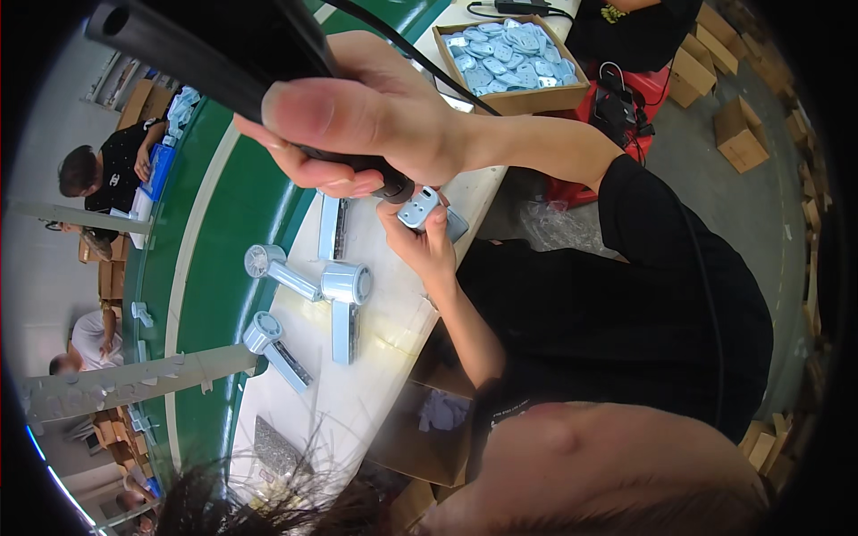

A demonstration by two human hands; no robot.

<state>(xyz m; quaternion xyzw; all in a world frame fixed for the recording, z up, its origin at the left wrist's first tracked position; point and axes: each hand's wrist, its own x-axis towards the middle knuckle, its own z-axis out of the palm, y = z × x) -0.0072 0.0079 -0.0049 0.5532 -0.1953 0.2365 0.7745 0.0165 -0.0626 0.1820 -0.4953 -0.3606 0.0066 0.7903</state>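
My right hand (375, 112) is wrapped around a black electric screwdriver (223, 45), large and close in the upper part of the view. Its tip end reaches down to a light blue plastic piece with small holes (417, 211). My left hand (420, 246) pinches that piece between thumb and fingers, above the edge of the white worktop (393, 313). Whether the bit touches a screw is hidden. Beside my left hand lie light blue handheld fans: one with a clear-fronted round head (264, 261), another with its handle pointing down (347, 330), and a third (275, 348) nearer the conveyor.
A cardboard box (527, 101) of light blue oval plates stands at the top. A red stool (648, 89) carries black adapters and cables. The green conveyor (210, 259) runs along the left, where other people (116, 170) work. A bag of small parts (280, 447) lies below the fans.
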